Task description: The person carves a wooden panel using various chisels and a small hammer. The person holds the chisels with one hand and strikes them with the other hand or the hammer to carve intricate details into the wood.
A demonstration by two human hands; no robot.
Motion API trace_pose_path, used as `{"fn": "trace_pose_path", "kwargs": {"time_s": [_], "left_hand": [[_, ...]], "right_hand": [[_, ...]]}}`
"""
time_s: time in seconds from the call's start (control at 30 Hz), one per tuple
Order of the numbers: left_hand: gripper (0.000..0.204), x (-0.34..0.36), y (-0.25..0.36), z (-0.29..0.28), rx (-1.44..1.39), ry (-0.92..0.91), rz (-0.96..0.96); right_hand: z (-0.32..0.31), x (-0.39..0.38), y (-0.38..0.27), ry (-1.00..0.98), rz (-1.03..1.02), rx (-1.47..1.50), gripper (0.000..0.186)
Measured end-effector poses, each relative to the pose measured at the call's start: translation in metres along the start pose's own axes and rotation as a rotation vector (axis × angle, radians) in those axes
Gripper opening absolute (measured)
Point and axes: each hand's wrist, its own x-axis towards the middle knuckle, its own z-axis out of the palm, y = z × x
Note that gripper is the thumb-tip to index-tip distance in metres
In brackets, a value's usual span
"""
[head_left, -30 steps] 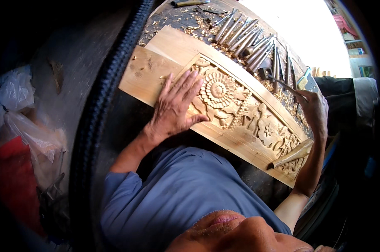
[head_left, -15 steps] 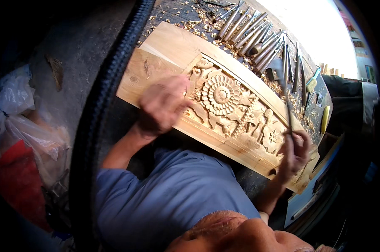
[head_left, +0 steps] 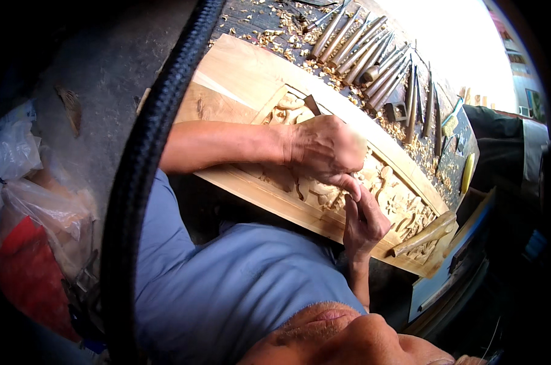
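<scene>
A carved wooden panel [head_left: 233,64] with flower and leaf relief lies across the bench before me. My left hand [head_left: 324,149] is closed in a fist over its middle, hiding much of the large flower. From the top of that fist sticks the dark flat end of a carving tool [head_left: 312,104]; the rest is covered by my fingers. Just below and to the right, my right hand [head_left: 365,224] has its fingers pinched together against my left thumb, at the tool's lower end. The tip itself is hidden. A pale wooden mallet-like stick [head_left: 424,234] rests on the panel's right end.
Several wood-handled chisels [head_left: 348,45] lie in a row behind the panel among wood shavings [head_left: 275,39]. A brush [head_left: 451,125] and a yellow-handled object [head_left: 468,173] are at the right. Clear plastic bags [head_left: 50,194] and a red bag [head_left: 29,267] sit at the left.
My left hand has moved right over the carving and closed on the tool. My right hand has come left from the panel's right end to meet it, uncovering the wooden stick.
</scene>
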Motion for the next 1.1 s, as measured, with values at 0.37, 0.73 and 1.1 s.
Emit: {"fn": "trace_pose_path", "kwargs": {"time_s": [0.37, 0.73, 1.1], "left_hand": [[0.074, -0.005, -0.006, 0.009, -0.137, 0.060, -0.147], [0.070, -0.006, -0.009, 0.011, -0.109, 0.009, -0.183], [0.075, -0.004, -0.009, 0.009, -0.061, 0.000, -0.272]], "right_hand": [[-0.002, 0.017, 0.010, -0.044, -0.021, -0.021, 0.035], [0.002, 0.023, 0.021, -0.004, -0.121, -0.077, 0.031], [0.008, 0.034, 0.022, -0.002, -0.145, -0.037, 0.027]]}}
